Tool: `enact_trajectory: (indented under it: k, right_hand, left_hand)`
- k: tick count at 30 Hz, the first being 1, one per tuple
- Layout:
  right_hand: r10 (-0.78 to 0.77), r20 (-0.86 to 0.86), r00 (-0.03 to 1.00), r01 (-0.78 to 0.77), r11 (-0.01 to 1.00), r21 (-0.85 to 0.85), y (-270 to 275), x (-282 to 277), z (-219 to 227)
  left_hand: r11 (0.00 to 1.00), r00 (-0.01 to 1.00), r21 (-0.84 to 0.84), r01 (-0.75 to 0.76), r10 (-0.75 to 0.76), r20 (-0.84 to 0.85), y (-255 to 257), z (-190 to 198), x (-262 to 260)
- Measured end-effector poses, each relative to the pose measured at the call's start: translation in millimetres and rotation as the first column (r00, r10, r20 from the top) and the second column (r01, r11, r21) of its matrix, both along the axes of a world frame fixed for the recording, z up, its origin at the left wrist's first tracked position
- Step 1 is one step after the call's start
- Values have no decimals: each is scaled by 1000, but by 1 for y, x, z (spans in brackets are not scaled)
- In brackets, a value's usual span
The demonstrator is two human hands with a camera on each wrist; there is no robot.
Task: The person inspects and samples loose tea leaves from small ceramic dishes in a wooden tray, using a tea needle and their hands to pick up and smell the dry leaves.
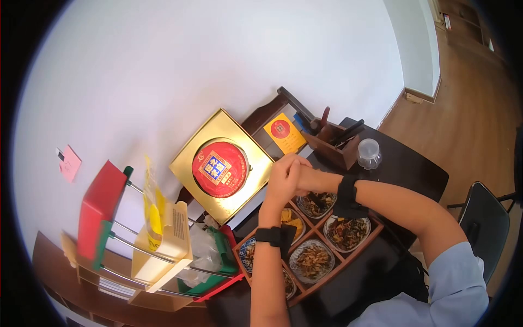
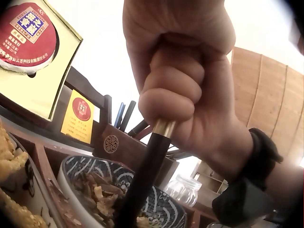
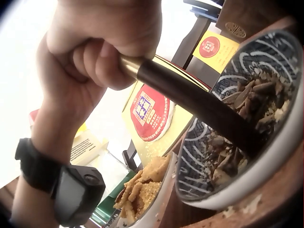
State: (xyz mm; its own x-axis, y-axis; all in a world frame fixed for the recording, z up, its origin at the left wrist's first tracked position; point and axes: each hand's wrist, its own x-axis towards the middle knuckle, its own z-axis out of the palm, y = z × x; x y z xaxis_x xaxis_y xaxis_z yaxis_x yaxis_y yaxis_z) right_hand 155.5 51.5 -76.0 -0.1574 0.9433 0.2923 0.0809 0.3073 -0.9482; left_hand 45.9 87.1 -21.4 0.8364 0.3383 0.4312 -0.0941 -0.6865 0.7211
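My left hand (image 1: pixel 280 184) and right hand (image 1: pixel 311 179) are clasped together above a compartmented wooden tray (image 1: pixel 348 265). Between them they grip a dark rod with a brass collar (image 3: pixel 190 97), fingers curled tightly round its upper end. The rod slants down into a blue-and-white patterned bowl (image 3: pixel 187 173), its lower end among dry brown flakes and shells (image 2: pixel 97 192). Beside that bowl is another one with yellow crisp pieces (image 3: pixel 142 190). Several more patterned bowls sit in the tray, including one with dark mixed scraps (image 1: pixel 347 233). My palms hide the rod's top.
Behind the tray leans a gold box (image 1: pixel 185 166) with a red round label, next to a yellow card (image 1: pixel 283 133). A wooden pen holder (image 1: pixel 340 148) and clear jar (image 1: pixel 369 154) stand at the back right. A rack with a cream box (image 1: pixel 163 245) is left; a chair (image 1: pixel 487 223) is right.
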Motion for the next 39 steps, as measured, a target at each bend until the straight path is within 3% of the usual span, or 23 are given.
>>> enact_trajectory:
  k: [3,4,6,8,9,10,12,13,14,15,16,18,19,21,22,23,30,32,37,39]
  right_hand:
    - [43,54,998,-43,999,0,1,-1,-1]
    - [78,-197,977,-94,993,-76,-5,-4,2]
    - [135,-315,939,-172,981,-94,-10,-3,6]
    - [81,-347,934,-138,980,-142,-13,-5,11]
    - [92,-264,960,-124,986,-110,-15,-4,15]
    - [-3,-364,931,-74,978,-196,-10,-5,6]
    - [-67,-441,895,-58,962,-266,16,16,-37]
    - [-60,-436,898,-79,952,-294,11,6,-34]
    - [-185,-340,922,164,982,-89,0,-8,-15]
    - [-323,-264,909,367,920,137,-11,-19,1]
    - [-277,-355,893,269,960,-71,-17,-24,5]
    - [10,-318,948,-69,982,-176,-23,-3,19]
    - [33,-317,948,-94,979,-180,-18,5,14]
    - [273,-214,938,-268,962,49,-9,16,9]
    - [280,-216,935,-275,960,53,-8,16,9]
    - [282,-208,937,-274,959,65,-8,17,10]
    - [233,-249,940,-228,972,52,-11,14,8]
    - [236,-274,932,-230,972,53,-10,13,7]
    - [198,-321,926,-191,980,52,-7,11,-8]
    - [-131,-361,923,134,991,-15,-10,9,-17]
  left_hand:
    - [999,1000,-45,-14,14,-3,0,0,-2]
    - [997,1000,-72,-26,26,-11,-1,0,-2]
    - [994,999,-101,-30,28,-19,0,-1,-2]
    - [991,998,-125,-51,48,-31,0,-1,-2]
    - [995,999,-83,-50,49,-14,2,-2,0]
    - [998,999,-40,-51,51,1,4,-4,0]
    - [996,997,-52,-67,65,-42,0,2,-2]
    - [998,998,-45,-53,54,19,3,-2,0]
    - [998,996,-41,-40,43,81,6,-7,3]
    - [995,995,-73,-66,72,73,5,-7,3]
    - [988,993,-119,-95,103,58,1,-7,1]
    - [980,1000,-201,-8,10,7,3,-10,4]
    - [975,999,-219,-37,44,25,1,-11,3]
    - [993,996,-116,-10,20,86,7,-9,12]
    - [999,989,-15,35,-33,143,8,-6,14]
    - [998,993,-56,25,-18,119,7,-6,13]
    - [999,991,-47,-17,23,130,3,-9,10]
    - [991,974,-26,-129,132,184,2,-15,12]
    - [998,991,-35,-44,48,126,3,-12,1]
    - [999,994,-16,-37,38,98,1,-8,-1]
